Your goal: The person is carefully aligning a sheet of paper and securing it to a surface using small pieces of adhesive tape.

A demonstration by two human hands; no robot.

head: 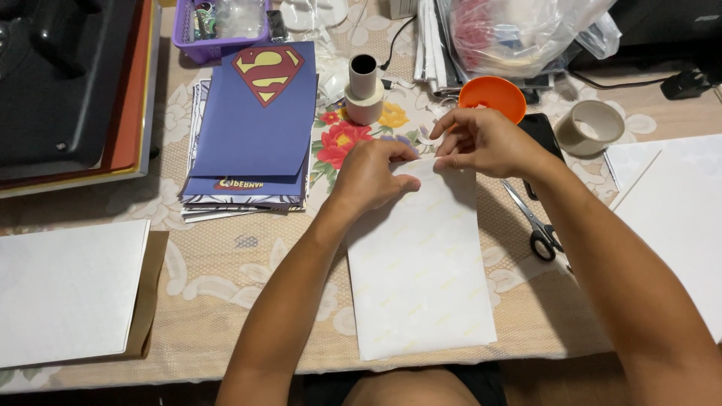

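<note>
A white sheet of paper (421, 278) lies lengthwise on the table in front of me. My left hand (374, 174) rests on its far left corner with the fingers curled onto the paper. My right hand (481, 140) pinches the sheet's far edge between thumb and fingers, close to the left hand. Whether a small piece of tape sits between the fingertips I cannot tell.
A stack of blue printed sheets (254, 128) lies at the left, a white board (68, 289) nearer left. Scissors (534, 222), a tape roll (590, 126), an orange bowl (492, 96), a small white roll (364, 89) and plastic bags (519, 30) are nearby. White sheets (677, 210) lie right.
</note>
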